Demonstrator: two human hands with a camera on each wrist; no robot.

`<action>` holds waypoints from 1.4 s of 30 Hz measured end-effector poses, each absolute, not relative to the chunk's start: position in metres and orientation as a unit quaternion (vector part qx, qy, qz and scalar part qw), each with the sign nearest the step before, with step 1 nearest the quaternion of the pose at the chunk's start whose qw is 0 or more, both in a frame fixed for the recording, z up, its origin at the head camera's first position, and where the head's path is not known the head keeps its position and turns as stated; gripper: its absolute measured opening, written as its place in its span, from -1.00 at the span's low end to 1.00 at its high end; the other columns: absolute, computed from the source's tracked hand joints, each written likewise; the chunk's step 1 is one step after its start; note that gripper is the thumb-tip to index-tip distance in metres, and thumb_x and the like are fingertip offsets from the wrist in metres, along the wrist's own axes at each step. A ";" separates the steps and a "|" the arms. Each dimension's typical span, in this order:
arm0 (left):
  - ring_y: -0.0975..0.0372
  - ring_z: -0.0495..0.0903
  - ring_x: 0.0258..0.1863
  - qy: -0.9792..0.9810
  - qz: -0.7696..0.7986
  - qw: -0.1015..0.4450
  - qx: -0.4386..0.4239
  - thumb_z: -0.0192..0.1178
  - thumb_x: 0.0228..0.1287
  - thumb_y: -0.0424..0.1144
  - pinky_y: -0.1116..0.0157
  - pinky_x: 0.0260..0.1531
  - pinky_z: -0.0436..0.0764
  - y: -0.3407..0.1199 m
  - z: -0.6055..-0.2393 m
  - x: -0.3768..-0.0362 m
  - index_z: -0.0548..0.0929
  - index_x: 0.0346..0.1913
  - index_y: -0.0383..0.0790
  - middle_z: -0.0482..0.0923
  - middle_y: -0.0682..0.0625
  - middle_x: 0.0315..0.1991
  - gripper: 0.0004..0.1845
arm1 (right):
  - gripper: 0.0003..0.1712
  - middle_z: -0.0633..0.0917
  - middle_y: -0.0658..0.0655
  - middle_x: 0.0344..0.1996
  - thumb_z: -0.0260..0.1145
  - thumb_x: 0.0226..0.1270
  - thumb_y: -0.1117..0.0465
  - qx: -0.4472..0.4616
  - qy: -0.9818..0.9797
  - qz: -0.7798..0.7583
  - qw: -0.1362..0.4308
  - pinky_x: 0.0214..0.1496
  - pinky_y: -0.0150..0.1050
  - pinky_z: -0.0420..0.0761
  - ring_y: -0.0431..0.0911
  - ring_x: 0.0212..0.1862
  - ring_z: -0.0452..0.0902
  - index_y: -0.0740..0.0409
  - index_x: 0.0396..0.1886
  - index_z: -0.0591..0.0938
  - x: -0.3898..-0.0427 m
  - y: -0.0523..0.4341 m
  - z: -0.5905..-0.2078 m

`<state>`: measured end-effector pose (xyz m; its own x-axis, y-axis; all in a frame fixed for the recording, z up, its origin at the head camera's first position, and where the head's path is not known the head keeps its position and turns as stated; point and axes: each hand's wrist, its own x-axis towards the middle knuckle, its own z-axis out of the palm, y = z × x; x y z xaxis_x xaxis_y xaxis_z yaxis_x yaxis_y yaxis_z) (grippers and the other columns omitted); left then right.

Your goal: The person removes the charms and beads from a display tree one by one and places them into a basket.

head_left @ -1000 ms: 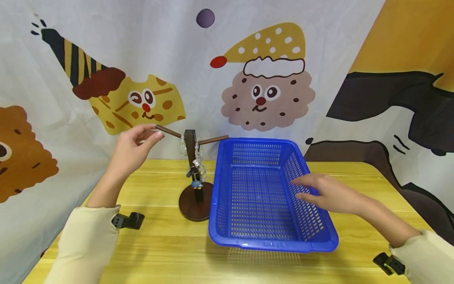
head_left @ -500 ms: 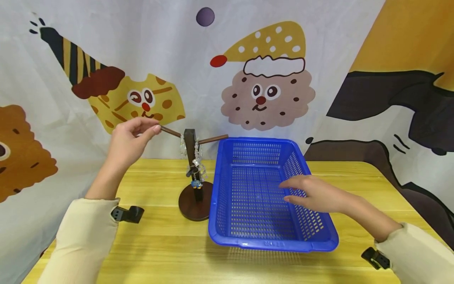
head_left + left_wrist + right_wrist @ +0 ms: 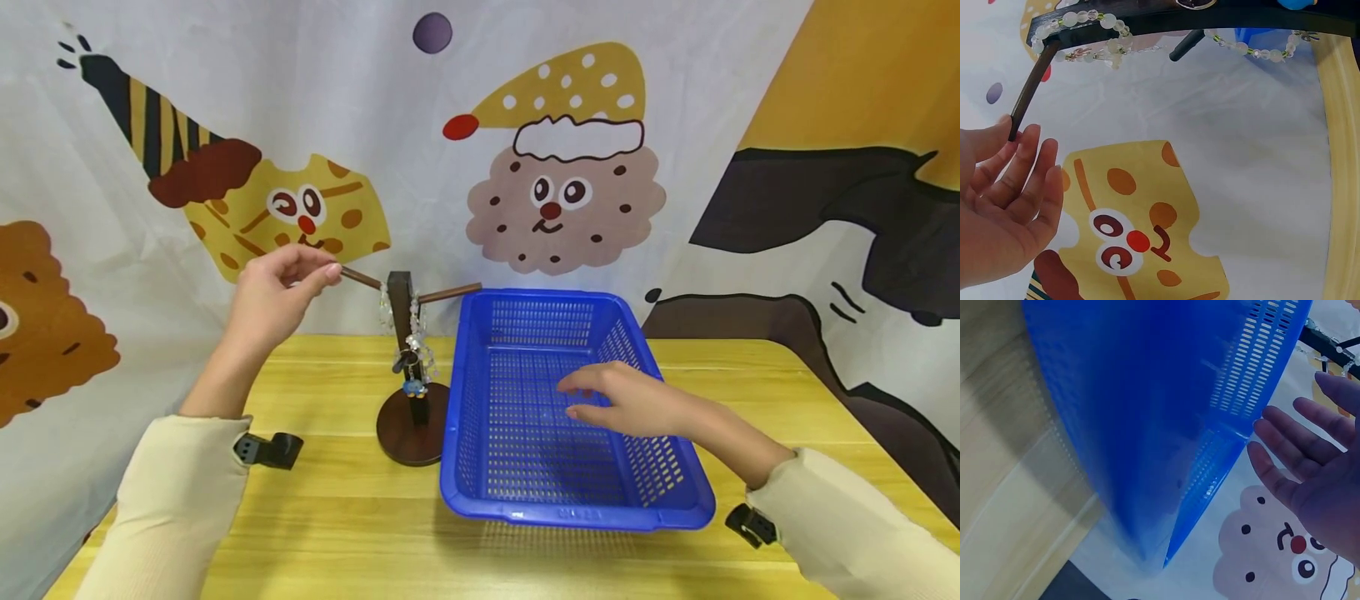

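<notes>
Left hand, raised at the left of the scene, touches the outer tip of the left arm of a dark wooden stand; the thumb and forefinger meet at the rod's end, while the left wrist view shows the remaining fingers nearly straight and loosely spread beside the rod. Right hand hovers above the interior of the blue basket, fingers extended and slightly apart, palm down, holding nothing; the right wrist view shows the same open palm beside the basket's perforated wall. The two hands are well apart, with the stand and the near half of the basket between them.

The stand rests upright on a round base, just beside the basket's left wall. Strings of clear beads hang from its post and arms; a small blue charm dangles low near the base. In the left wrist view the beads drape along the crosspiece. Stand and basket both sit on the yellow wooden bench. Behind it hangs a white backdrop printed with cartoon cheese and cookie figures.
</notes>
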<state>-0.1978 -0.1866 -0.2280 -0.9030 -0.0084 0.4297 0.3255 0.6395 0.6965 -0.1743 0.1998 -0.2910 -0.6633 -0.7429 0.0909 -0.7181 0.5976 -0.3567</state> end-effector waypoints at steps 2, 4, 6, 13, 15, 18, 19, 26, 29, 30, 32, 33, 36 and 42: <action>0.36 0.51 -0.36 -0.881 -0.415 0.205 -0.093 0.09 0.28 -0.03 0.38 -0.35 0.45 -0.187 -0.228 -0.198 0.60 -0.09 -0.26 0.64 -0.12 -0.26 -0.65 | -0.69 0.64 0.16 -0.11 0.23 0.27 0.23 -0.413 0.888 -0.201 0.035 -0.12 -0.15 0.57 -0.02 -0.12 0.58 0.30 -0.04 0.58 -0.178 0.196 -0.290; 0.39 0.51 -0.37 -0.879 -0.417 0.209 -0.098 0.10 0.28 -0.05 0.40 -0.35 0.46 -0.186 -0.228 -0.199 0.60 -0.11 -0.28 0.64 -0.11 -0.28 -0.66 | -0.69 0.65 0.13 -0.13 0.22 0.27 0.22 -0.416 0.883 -0.215 0.038 -0.16 -0.18 0.58 -0.06 -0.16 0.59 0.28 -0.04 0.59 -0.181 0.192 -0.289; 0.40 0.51 -0.38 -0.877 -0.419 0.213 -0.102 0.11 0.28 -0.07 0.41 -0.36 0.47 -0.186 -0.228 -0.199 0.60 -0.13 -0.29 0.65 -0.08 -0.30 -0.67 | -0.70 0.66 0.10 -0.15 0.22 0.27 0.22 -0.416 0.879 -0.227 0.045 -0.17 -0.20 0.58 -0.11 -0.18 0.59 0.26 -0.04 0.59 -0.183 0.189 -0.287; 0.38 0.50 -0.40 -0.875 -0.418 0.219 -0.105 0.13 0.26 -0.09 0.40 -0.40 0.44 -0.187 -0.227 -0.200 0.61 -0.16 -0.30 0.64 0.04 -0.36 -0.68 | -0.72 0.66 0.02 -0.21 0.22 0.27 0.22 -0.417 0.878 -0.229 0.052 -0.21 -0.32 0.57 -0.19 -0.22 0.57 0.23 -0.06 0.59 -0.187 0.185 -0.275; 0.37 0.50 -0.40 -0.875 -0.418 0.218 -0.106 0.13 0.26 -0.09 0.40 -0.40 0.44 -0.188 -0.227 -0.200 0.61 -0.16 -0.30 0.64 0.04 -0.36 -0.69 | -0.73 0.66 0.01 -0.23 0.22 0.27 0.22 -0.417 0.878 -0.229 0.052 -0.23 -0.33 0.57 -0.20 -0.24 0.57 0.22 -0.06 0.59 -0.188 0.185 -0.270; 0.38 0.50 -0.40 -0.875 -0.419 0.218 -0.107 0.13 0.26 -0.09 0.40 -0.40 0.44 -0.188 -0.227 -0.200 0.61 -0.17 -0.31 0.64 0.03 -0.35 -0.69 | -0.73 0.67 0.00 -0.24 0.21 0.28 0.22 -0.418 0.878 -0.227 0.049 -0.23 -0.31 0.57 -0.20 -0.26 0.57 0.22 -0.05 0.59 -0.189 0.184 -0.261; 0.38 0.51 -0.40 -0.875 -0.420 0.217 -0.107 0.13 0.26 -0.09 0.40 -0.39 0.44 -0.188 -0.227 -0.200 0.61 -0.17 -0.31 0.64 0.03 -0.35 -0.69 | -0.73 0.67 -0.01 -0.25 0.22 0.28 0.22 -0.418 0.878 -0.227 0.048 -0.23 -0.30 0.57 -0.21 -0.27 0.57 0.21 -0.05 0.59 -0.189 0.183 -0.259; 0.36 0.50 -0.40 -0.875 -0.419 0.218 -0.107 0.13 0.27 -0.10 0.41 -0.41 0.44 -0.188 -0.227 -0.199 0.61 -0.17 -0.32 0.64 0.06 -0.38 -0.70 | -0.74 0.66 -0.07 -0.30 0.23 0.26 0.23 -0.411 0.882 -0.226 0.055 -0.21 -0.32 0.56 -0.24 -0.26 0.56 0.15 -0.05 0.59 -0.186 0.177 -0.247; 0.29 0.51 -0.40 -0.875 -0.417 0.220 -0.108 0.13 0.27 -0.11 0.41 -0.42 0.43 -0.188 -0.227 -0.199 0.61 -0.18 -0.32 0.63 0.08 -0.39 -0.70 | -0.73 0.66 -0.07 -0.31 0.22 0.27 0.23 -0.408 0.882 -0.225 0.062 -0.20 -0.30 0.56 -0.23 -0.25 0.56 0.16 -0.04 0.58 -0.185 0.176 -0.246; 0.28 0.51 -0.40 -0.875 -0.417 0.221 -0.108 0.13 0.27 -0.11 0.41 -0.43 0.43 -0.187 -0.227 -0.199 0.61 -0.18 -0.32 0.63 0.07 -0.39 -0.70 | -0.73 0.66 -0.06 -0.31 0.23 0.27 0.22 -0.408 0.882 -0.225 0.062 -0.20 -0.30 0.56 -0.22 -0.25 0.56 0.16 -0.05 0.59 -0.185 0.176 -0.246; 0.25 0.52 -0.39 -0.875 -0.416 0.221 -0.110 0.13 0.27 -0.12 0.42 -0.43 0.43 -0.187 -0.227 -0.199 0.61 -0.18 -0.32 0.63 0.06 -0.39 -0.71 | -0.73 0.66 -0.05 -0.30 0.23 0.27 0.22 -0.409 0.882 -0.225 0.060 -0.20 -0.29 0.56 -0.22 -0.25 0.56 0.16 -0.05 0.59 -0.186 0.176 -0.246; 0.25 0.52 -0.39 -0.876 -0.415 0.221 -0.110 0.13 0.27 -0.12 0.42 -0.43 0.43 -0.188 -0.227 -0.199 0.61 -0.19 -0.33 0.63 0.04 -0.39 -0.71 | -0.73 0.66 -0.05 -0.29 0.23 0.26 0.22 -0.410 0.882 -0.225 0.057 -0.20 -0.30 0.56 -0.22 -0.25 0.56 0.16 -0.05 0.59 -0.186 0.176 -0.246; 0.31 0.51 -0.40 -0.877 -0.414 0.219 -0.109 0.12 0.27 -0.12 0.42 -0.41 0.44 -0.188 -0.228 -0.200 0.61 -0.19 -0.33 0.64 0.01 -0.37 -0.71 | -0.73 0.67 -0.03 -0.28 0.23 0.27 0.22 -0.414 0.879 -0.231 0.050 -0.22 -0.31 0.56 -0.21 -0.26 0.57 0.19 -0.05 0.60 -0.188 0.175 -0.245; 0.35 0.50 -0.41 -0.876 -0.419 0.214 -0.110 0.12 0.27 -0.12 0.43 -0.39 0.45 -0.189 -0.227 -0.199 0.60 -0.18 -0.33 0.64 0.04 -0.38 -0.70 | -0.73 0.67 -0.05 -0.28 0.22 0.28 0.23 -0.411 0.877 -0.247 0.048 -0.22 -0.30 0.57 -0.22 -0.28 0.57 0.17 -0.04 0.59 -0.189 0.171 -0.240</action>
<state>-0.1992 -0.1885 -0.2275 -0.8847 0.0130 0.4659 0.3711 0.6244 0.6873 -0.1890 0.1715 -0.2404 -0.6582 -0.7435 0.1184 -0.6961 0.5411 -0.4718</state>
